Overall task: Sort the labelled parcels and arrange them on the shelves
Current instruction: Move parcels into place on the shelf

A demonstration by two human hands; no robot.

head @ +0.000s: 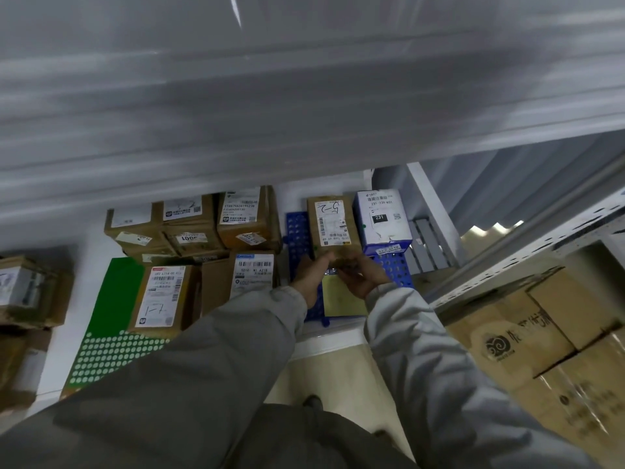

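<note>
Hands, left (311,277) and right (363,275), gripping brown parcel (333,225), blue pallet (394,265) beneath

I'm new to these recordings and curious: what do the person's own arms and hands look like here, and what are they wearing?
Both arms are in long, loose grey jacket sleeves with soft folds, the cuffs ending at the wrists. The left hand and right hand are bare: no gloves can be seen, and no rings, watch or markings can be made out.

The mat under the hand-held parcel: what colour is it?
Blue mat, perforated, seen in the head view.
</note>
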